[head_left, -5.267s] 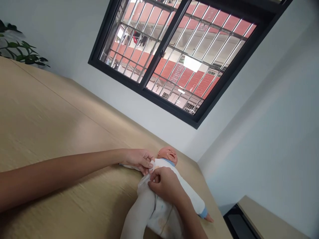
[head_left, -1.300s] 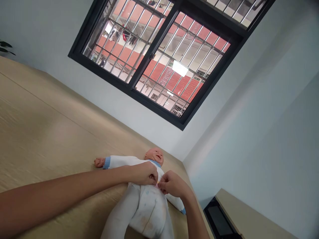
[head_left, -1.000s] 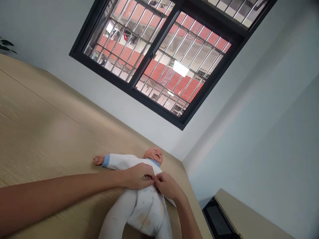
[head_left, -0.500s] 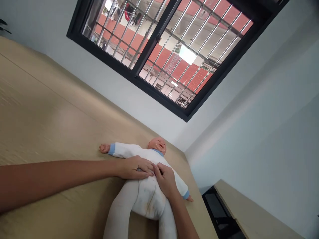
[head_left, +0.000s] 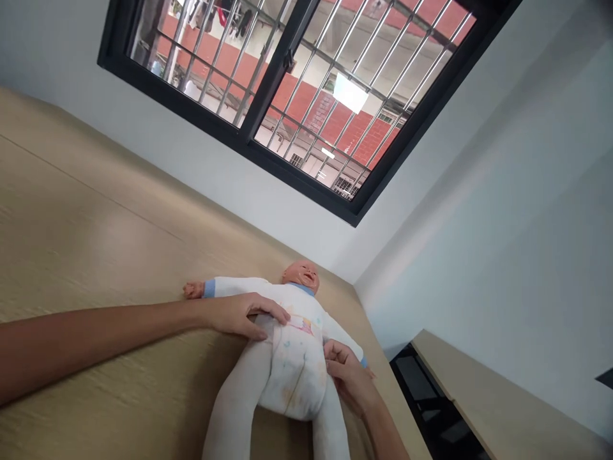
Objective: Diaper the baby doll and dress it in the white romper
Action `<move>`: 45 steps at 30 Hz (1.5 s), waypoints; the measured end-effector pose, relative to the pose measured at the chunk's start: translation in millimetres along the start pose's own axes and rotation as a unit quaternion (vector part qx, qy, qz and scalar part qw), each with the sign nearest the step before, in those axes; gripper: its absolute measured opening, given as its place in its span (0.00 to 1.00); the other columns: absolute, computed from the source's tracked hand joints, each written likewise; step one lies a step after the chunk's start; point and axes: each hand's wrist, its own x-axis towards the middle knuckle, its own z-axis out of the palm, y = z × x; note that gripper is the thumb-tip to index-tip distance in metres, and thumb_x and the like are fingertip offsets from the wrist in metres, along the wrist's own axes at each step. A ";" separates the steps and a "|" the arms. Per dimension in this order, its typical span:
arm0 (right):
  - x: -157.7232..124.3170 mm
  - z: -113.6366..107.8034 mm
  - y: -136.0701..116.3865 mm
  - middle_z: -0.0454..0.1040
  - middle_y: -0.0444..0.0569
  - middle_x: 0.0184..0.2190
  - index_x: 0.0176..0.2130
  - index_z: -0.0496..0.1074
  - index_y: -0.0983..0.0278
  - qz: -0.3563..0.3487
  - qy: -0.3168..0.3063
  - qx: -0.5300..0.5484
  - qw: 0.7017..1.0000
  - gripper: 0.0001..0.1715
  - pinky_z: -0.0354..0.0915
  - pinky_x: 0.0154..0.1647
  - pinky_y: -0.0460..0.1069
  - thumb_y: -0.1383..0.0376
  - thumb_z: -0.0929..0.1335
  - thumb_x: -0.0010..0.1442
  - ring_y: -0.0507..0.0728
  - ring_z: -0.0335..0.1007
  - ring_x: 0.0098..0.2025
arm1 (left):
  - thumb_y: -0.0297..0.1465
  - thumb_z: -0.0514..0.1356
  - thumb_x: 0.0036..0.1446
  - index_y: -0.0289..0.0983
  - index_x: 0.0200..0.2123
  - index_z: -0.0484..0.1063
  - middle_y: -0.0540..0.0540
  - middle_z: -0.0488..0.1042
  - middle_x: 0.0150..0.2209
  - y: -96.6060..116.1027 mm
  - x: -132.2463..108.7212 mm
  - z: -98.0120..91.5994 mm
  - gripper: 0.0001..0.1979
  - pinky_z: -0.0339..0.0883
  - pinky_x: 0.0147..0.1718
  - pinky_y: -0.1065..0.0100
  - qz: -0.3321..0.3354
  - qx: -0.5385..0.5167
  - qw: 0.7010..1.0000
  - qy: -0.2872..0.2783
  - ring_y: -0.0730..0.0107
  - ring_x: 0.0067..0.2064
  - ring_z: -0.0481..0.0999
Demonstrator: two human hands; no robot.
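Note:
A baby doll (head_left: pixel 301 275) in a white top with blue cuffs lies on its back on a wooden surface. Around its hips is a white diaper (head_left: pixel 294 374) with a coloured print at the waistband and brownish stains. My left hand (head_left: pixel 249 314) rests on the waist at the image-left side, thumb and fingers apart, fingertips touching the front of the diaper. At the opposite hip, my right hand (head_left: pixel 347 374) has loosely curled fingers against the diaper's side edge, thumb a little apart from them. Neither hand visibly grips anything.
The wooden tabletop (head_left: pixel 96 243) runs along a white wall below a barred window (head_left: pixel 297 137) with a dark frame. Past the table's right edge stands a lower wooden piece of furniture (head_left: pixel 502 409) beside a dark glossy panel (head_left: pixel 426 396).
My hands have come apart from the middle of the waistband. The left has drawn slightly back to the left; the right has moved down to the right hip, uncovering the diaper's printed front.

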 end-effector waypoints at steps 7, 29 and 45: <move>15.0 5.5 3.7 0.50 0.39 0.17 0.19 0.53 0.64 -0.140 0.124 -0.279 0.942 0.16 0.41 0.23 0.44 0.65 0.66 0.47 0.47 0.43 0.22 | 0.22 0.61 0.53 0.40 0.49 0.73 0.50 0.73 0.51 7.9 7.8 19.7 0.20 0.63 0.56 0.67 0.084 0.215 0.969 0.089 0.65 0.52 0.72; 15.2 6.4 3.4 0.51 0.43 0.20 0.22 0.48 0.65 -0.379 0.027 -0.439 0.814 0.17 0.41 0.28 0.47 0.67 0.60 0.58 0.49 0.47 0.24 | 0.23 0.50 0.66 0.35 0.50 0.71 0.45 0.73 0.49 15.6 0.7 38.2 0.14 0.63 0.54 0.62 0.122 0.344 0.920 0.140 0.63 0.51 0.70; 29.5 8.7 24.0 0.44 0.39 0.15 0.16 0.47 0.62 -0.145 0.219 0.023 0.965 0.20 0.40 0.20 0.45 0.61 0.65 0.43 0.47 0.39 0.20 | 0.21 0.52 0.62 0.36 0.48 0.70 0.45 0.74 0.47 5.4 5.1 38.7 0.13 0.65 0.51 0.65 0.158 0.324 0.919 0.160 0.66 0.48 0.70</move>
